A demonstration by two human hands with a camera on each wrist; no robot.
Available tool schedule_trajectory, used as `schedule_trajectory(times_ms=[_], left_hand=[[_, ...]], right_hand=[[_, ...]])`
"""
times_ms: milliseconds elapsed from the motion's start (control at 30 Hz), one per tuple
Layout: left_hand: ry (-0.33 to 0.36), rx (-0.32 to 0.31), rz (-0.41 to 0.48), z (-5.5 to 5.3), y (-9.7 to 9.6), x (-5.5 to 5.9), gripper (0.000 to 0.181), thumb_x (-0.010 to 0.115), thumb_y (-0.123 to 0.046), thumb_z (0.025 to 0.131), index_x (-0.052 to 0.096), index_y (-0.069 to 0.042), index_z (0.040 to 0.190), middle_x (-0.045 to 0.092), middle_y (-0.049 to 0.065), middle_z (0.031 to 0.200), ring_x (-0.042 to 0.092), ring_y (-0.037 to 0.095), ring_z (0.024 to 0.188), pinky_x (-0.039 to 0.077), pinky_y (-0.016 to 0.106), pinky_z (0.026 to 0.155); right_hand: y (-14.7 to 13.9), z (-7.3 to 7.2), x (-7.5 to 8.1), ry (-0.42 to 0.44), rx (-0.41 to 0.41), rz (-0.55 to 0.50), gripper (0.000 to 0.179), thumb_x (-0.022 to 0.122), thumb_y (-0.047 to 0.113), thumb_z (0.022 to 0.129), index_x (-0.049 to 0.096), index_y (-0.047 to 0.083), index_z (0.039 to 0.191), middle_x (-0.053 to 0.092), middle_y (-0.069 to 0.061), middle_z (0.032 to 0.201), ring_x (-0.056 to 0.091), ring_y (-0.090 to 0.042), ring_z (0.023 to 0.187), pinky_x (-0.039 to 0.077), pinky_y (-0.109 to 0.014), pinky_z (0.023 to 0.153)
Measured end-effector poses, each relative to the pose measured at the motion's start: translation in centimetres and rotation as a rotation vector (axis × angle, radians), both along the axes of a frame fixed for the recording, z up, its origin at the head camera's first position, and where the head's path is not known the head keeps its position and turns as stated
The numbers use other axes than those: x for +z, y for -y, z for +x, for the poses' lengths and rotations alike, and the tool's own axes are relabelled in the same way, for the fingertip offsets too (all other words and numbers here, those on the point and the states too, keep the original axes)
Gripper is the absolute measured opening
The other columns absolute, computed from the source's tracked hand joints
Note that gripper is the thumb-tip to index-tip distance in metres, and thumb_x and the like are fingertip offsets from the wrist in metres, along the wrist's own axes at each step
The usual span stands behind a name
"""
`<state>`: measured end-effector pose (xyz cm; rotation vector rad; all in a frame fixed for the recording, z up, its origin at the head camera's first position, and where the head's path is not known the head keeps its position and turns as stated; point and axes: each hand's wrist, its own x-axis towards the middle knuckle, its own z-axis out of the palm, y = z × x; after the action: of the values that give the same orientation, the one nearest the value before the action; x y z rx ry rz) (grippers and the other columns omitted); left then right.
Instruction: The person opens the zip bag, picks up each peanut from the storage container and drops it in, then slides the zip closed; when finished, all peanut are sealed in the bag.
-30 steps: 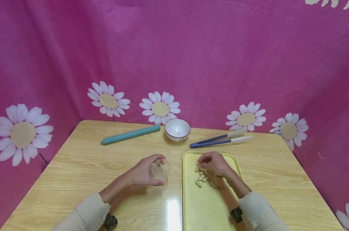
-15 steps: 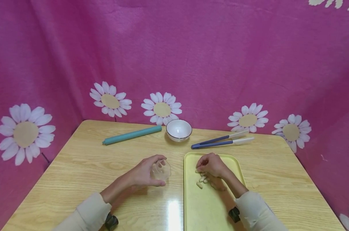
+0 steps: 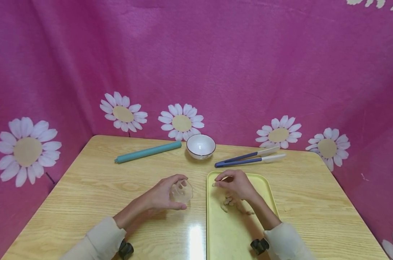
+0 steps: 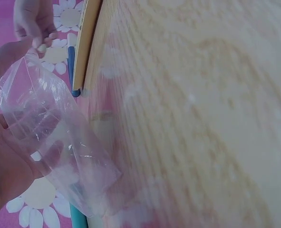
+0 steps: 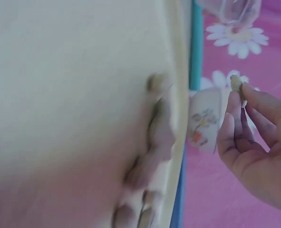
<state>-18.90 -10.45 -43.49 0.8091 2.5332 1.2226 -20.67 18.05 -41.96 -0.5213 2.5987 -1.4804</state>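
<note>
My left hand (image 3: pixel 162 193) holds a clear plastic bag (image 4: pixel 71 137) above the table, left of the yellow tray (image 3: pixel 230 234). Its thumb and fingers curve around the bag's mouth, which faces the tray. The right hand (image 3: pixel 238 185) is raised over the far part of the tray and pinches a peanut (image 5: pixel 236 84) between thumb and fingertips. Below it several unshelled peanuts (image 3: pixel 227 201) lie in a loose group on the tray; the right wrist view shows them blurred. A gap separates the held peanut from the bag in the head view.
A white bowl (image 3: pixel 201 145) with a dark rim stands at the table's back edge. A teal stick (image 3: pixel 147 152) lies to its left, and blue-and-white tongs (image 3: pixel 245 160) lie to its right behind the tray. A flowered pink cloth (image 3: pixel 196 72) hangs behind.
The right hand has picked a peanut from the group and lifted it up and to the left, towards the bag. The left hand and the bag stay almost in place.
</note>
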Motion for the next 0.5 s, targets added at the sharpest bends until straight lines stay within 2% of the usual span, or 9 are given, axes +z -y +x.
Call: schedule_trajectory(times_ms=[100,233,400,500], left_hand=[[-0.006,-0.003,0.003,0.0,0.0,0.0,0.081,0.084,-0.030,0.068,0.044,-0.008,0.135,0.058,0.005,0.121,0.051,0.023,0.118,0.038,0.050,0.101],[0.003,0.003,0.000,-0.1,0.0,0.1,0.081,0.084,-0.030,0.068,0.044,-0.010,0.136,0.058,0.003,0.121,0.051,0.022,0.118,0.038,0.050,0.102],[0.002,0.002,0.007,-0.1,0.0,0.1,0.080,0.084,-0.027,0.068,0.045,-0.011,0.135,0.059,0.003,0.121,0.051,0.021,0.117,0.038,0.049,0.102],[-0.011,-0.008,0.008,-0.1,0.0,0.0,0.080,0.084,-0.026,0.068,0.044,-0.010,0.135,0.059,0.004,0.121,0.052,0.022,0.117,0.039,0.049,0.101]], right_hand=[[0.8,0.3,0.4,0.023,0.055,-0.072,0.018,0.071,0.007,0.082,0.069,-0.006,0.094,0.069,-0.022,0.096,0.066,-0.005,0.076,0.053,-0.021,0.069],[2.0,0.7,0.7,0.046,0.109,-0.102,0.021,0.068,0.005,0.085,0.067,-0.008,0.101,0.067,-0.024,0.101,0.065,-0.004,0.082,0.053,-0.020,0.074],[3.7,1.2,0.6,0.047,0.115,-0.120,0.019,0.066,0.003,0.085,0.067,-0.007,0.101,0.069,-0.021,0.094,0.065,-0.009,0.079,0.052,-0.018,0.072],[4.7,1.4,0.5,0.038,0.114,-0.155,0.018,0.067,0.003,0.084,0.067,-0.008,0.098,0.069,-0.022,0.091,0.065,-0.008,0.076,0.052,-0.019,0.071]])
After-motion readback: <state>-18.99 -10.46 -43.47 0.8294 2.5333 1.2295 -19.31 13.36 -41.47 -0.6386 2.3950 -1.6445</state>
